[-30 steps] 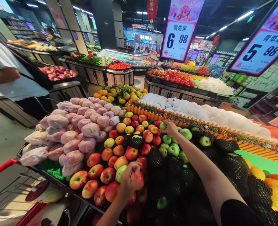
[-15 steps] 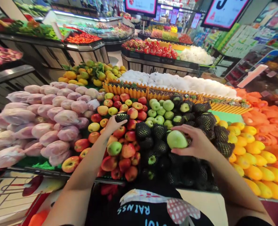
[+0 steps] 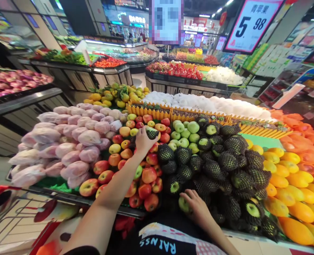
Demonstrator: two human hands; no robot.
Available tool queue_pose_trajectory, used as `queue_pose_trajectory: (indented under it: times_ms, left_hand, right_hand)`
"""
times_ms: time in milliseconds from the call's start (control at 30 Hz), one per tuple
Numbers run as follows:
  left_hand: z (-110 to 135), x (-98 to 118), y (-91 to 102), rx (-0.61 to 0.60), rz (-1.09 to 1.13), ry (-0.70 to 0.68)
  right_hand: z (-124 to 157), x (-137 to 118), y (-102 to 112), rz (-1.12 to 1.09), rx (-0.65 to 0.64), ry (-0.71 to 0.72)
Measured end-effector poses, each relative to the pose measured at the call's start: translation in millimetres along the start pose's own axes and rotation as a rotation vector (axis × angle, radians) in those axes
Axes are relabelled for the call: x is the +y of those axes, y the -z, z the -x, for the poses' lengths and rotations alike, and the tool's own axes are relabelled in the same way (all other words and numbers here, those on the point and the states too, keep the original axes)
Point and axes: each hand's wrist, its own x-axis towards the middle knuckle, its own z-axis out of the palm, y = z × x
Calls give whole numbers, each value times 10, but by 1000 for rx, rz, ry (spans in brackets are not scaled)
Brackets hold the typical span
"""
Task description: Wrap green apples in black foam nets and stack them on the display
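My left hand (image 3: 144, 142) is closed round a green fruit in a black foam net (image 3: 152, 133), held above the red and yellow apples (image 3: 145, 191). Close to my body, the fingers of my right hand (image 3: 196, 207) curl over a bare green apple (image 3: 183, 204) low at the front of the display; the hand partly covers it. Beyond it lie many green fruits in black foam nets (image 3: 212, 170), some with a bare green end showing. Behind these sits a small heap of bare green apples (image 3: 183, 134).
Wrapped pinkish fruits (image 3: 77, 141) are piled at the left, yellow mangoes (image 3: 289, 191) at the right. White-wrapped fruits (image 3: 207, 104) stand behind an orange fence (image 3: 188, 116). A shopping cart (image 3: 18, 216) is at the lower left. A price screen (image 3: 252, 26) hangs above.
My right hand has brought the green apple down and towards my body. My left hand still holds the netted fruit, now further right in view. The view has tilted up.
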Motion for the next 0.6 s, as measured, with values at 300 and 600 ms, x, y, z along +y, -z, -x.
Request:
queue_pose_trajectory:
  times_ms: [300,600]
  left_hand:
    - [-105,509,-567,-483,-123,1]
    - [-266,208,-301,-322,-107,130]
  right_hand:
    - [-36,58,-243,1,28,-27]
    - [-35,237,-302,-188,13,32]
